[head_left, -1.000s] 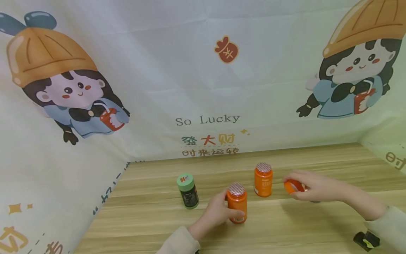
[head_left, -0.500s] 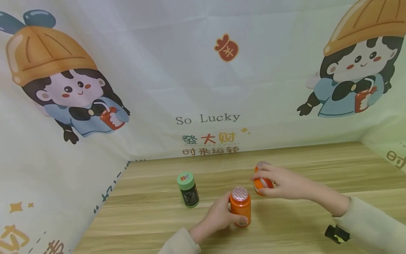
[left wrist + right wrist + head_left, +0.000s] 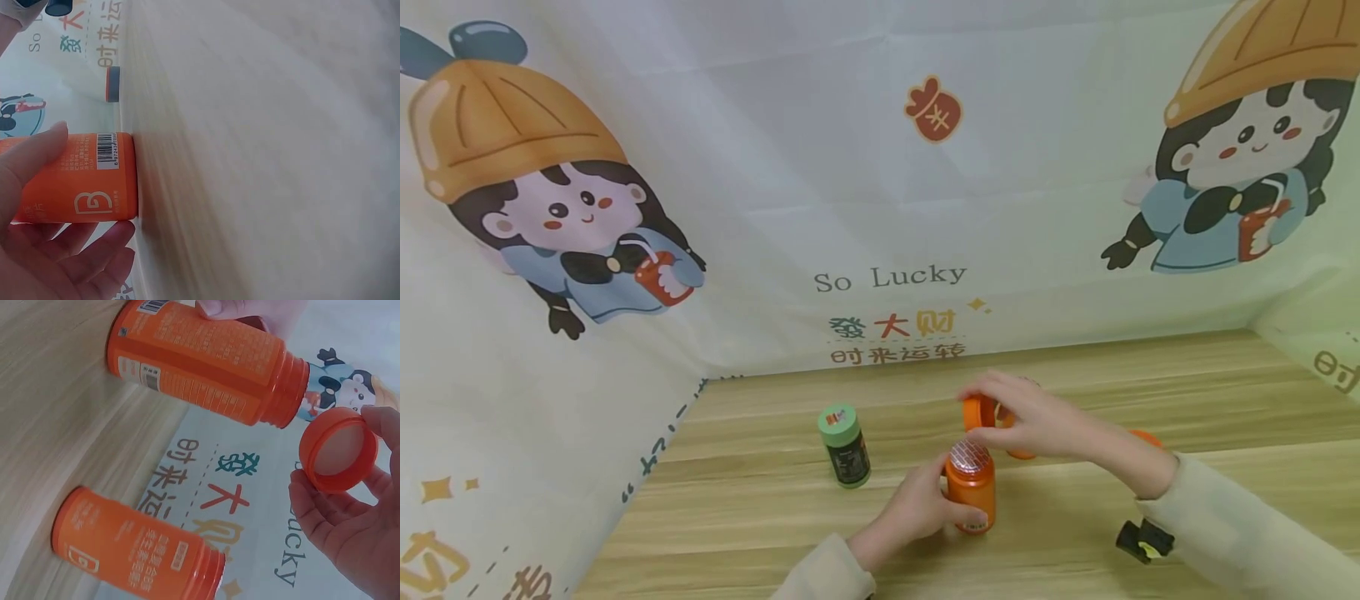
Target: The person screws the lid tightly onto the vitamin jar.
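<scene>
My left hand [image 3: 917, 504] grips an orange bottle [image 3: 973, 500] with a silvery foil seal on its mouth, standing on the table. In the left wrist view the thumb lies along one side of this bottle [image 3: 81, 178] and the fingers along the other. Just above and behind the foil, my right hand [image 3: 1037, 421] pinches an orange screw cap [image 3: 977, 412]. The right wrist view shows the cap's hollow side [image 3: 337, 450] facing the threaded neck, with a gap between them. A second orange bottle [image 3: 137, 544], uncapped, stands behind, mostly hidden by my right hand in the head view.
A dark bottle with a green lid [image 3: 842, 446] stands to the left. Another orange cap [image 3: 1146, 437] lies on the wooden table [image 3: 737, 483], partly behind the right forearm. A small black device [image 3: 1145, 540] shows below the right sleeve. Printed cloth [image 3: 775, 208] walls the table's back and sides.
My right hand has carried the cap leftward, past the second bottle, to above the bottle in my left hand. That bottle has shifted slightly right. The other cap has come into view.
</scene>
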Tool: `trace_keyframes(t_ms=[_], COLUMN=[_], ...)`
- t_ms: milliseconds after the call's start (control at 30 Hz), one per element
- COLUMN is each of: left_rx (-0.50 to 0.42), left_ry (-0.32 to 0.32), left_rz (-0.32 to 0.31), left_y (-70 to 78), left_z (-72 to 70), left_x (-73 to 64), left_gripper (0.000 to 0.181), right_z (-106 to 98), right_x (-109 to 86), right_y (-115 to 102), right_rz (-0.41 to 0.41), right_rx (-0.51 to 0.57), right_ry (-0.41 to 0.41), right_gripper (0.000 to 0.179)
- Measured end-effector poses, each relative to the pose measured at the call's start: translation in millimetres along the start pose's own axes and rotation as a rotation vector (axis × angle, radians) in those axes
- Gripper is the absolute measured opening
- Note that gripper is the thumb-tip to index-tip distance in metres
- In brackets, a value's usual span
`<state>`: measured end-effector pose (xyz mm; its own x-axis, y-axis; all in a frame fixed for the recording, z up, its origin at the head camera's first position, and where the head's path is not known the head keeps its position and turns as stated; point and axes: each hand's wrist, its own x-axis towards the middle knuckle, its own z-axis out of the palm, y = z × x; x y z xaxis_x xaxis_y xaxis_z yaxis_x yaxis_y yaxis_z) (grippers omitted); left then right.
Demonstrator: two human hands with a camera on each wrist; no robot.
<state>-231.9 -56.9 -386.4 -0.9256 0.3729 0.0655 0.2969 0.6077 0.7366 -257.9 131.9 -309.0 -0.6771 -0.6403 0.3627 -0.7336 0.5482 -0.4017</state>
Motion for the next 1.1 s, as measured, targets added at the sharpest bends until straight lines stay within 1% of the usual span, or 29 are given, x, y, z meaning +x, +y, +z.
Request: trace_keyframes(t_ms=[67,167,233,333,433,567,667,767,867,1000,1100], left_rx=[-0.009,-0.016,-0.023,-0.022,-0.020,-0.021,-0.025,-0.034,-0.044,-0.046,-0.050], left_ry=[-0.001,-0.002,-0.007,-0.011,-0.010,-0.005,-0.001,0.000,-0.005,-0.009,-0.009], left_rz=[-0.001,-0.002,0.000,0.000,-0.004,-0.007,-0.004,-0.010,-0.009,-0.004,-0.006], left_y=[0.6,1.1,0.8,-0.3,-1.1,-1.4,-1.5,-1.8,-1.8,-2.4,-3.0], left_z=[-0.2,-0.4,-0.8,-1.1,-1.4,-1.1,-0.9,-0.7,-0.9,-1.4,-1.5], left_x=[-0.4,-1.2,-1.1,-0.6,0.0,0.1,0.1,1.0,1.7,1.8,1.8], left_gripper=[0.058,0.055,0.055,0.055,0.056,0.055,0.054,0.053,0.053,0.052,0.052], right_z=[2,6,10,15,20,24,26,28,29,28,26], right_x=[2.4,4.2,4.0,2.0,-1.1,-4.4,-6.7,-9.0,-10.0,-8.3,-5.5], right_y=[-1,-4,-5,-4,0,5,9,11,13,16,17], right_rz=[-0.006,0.016,0.020,0.027,0.021,-0.012,-0.035,-0.048,-0.071,-0.142,-0.202], right_rx=[0.051,0.164,0.210,0.251,0.266,0.293,0.297,0.296,0.285,0.233,0.176], right_ry=[0.016,0.029,0.039,0.021,-0.007,-0.022,-0.046,-0.086,-0.111,-0.131,-0.162], right_gripper=[0.036,0.036,0.032,0.030,0.031,0.031,0.029,0.029,0.032,0.041,0.041])
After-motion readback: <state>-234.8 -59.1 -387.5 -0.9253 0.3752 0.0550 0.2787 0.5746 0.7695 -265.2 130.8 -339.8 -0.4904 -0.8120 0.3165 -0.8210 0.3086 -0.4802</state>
